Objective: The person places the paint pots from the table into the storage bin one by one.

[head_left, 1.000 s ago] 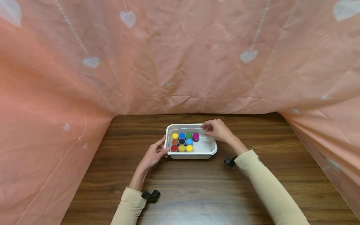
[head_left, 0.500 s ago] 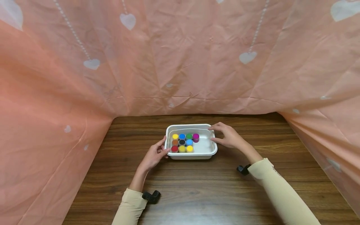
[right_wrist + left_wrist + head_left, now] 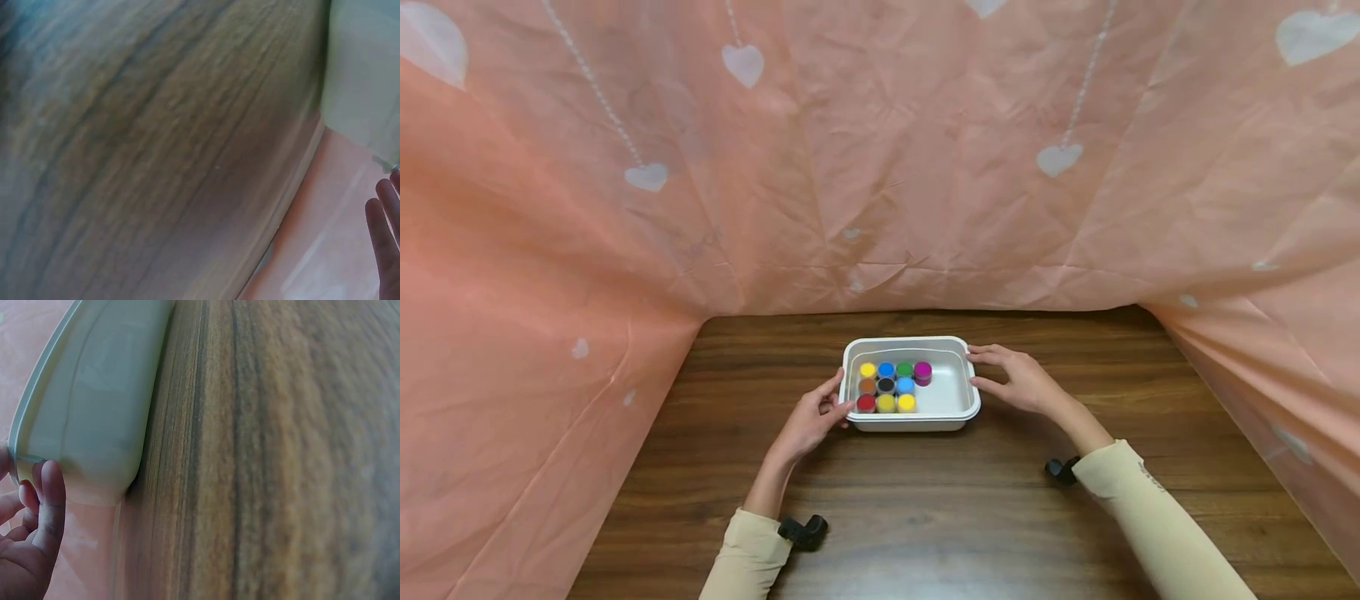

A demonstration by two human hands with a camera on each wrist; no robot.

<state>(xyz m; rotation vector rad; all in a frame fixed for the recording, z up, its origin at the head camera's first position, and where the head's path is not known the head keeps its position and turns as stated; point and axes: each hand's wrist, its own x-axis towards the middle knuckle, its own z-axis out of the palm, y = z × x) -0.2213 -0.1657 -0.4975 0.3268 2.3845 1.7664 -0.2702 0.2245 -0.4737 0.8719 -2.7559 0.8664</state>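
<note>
A white plastic tray (image 3: 953, 400) sits on the table in the head view. Inside, toward its left, several small round paint pots (image 3: 886, 386) stand in rows, with yellow, blue, green, brown, black and red tops. A purple pot (image 3: 922, 373) stands at the right end of the back row. My left hand (image 3: 808, 423) grips the tray's left rim near the front corner; its curled fingers show under the rim in the left wrist view. At the right rim, my right hand (image 3: 1024, 382) rests its spread fingertips and thumb against the edge, holding no pot.
The brown wood-grain table (image 3: 910, 508) extends around the tray. Peach cloth (image 3: 880, 167) with pale hearts hangs behind it and along both sides. A black wrist camera (image 3: 803, 532) is worn on the left wrist, another black camera (image 3: 1062, 471) on the right.
My right hand has drawn back from over the tray's inside to its right rim, its fingers spreading apart. The left hand has kept its hold, and the pots stand as before.
</note>
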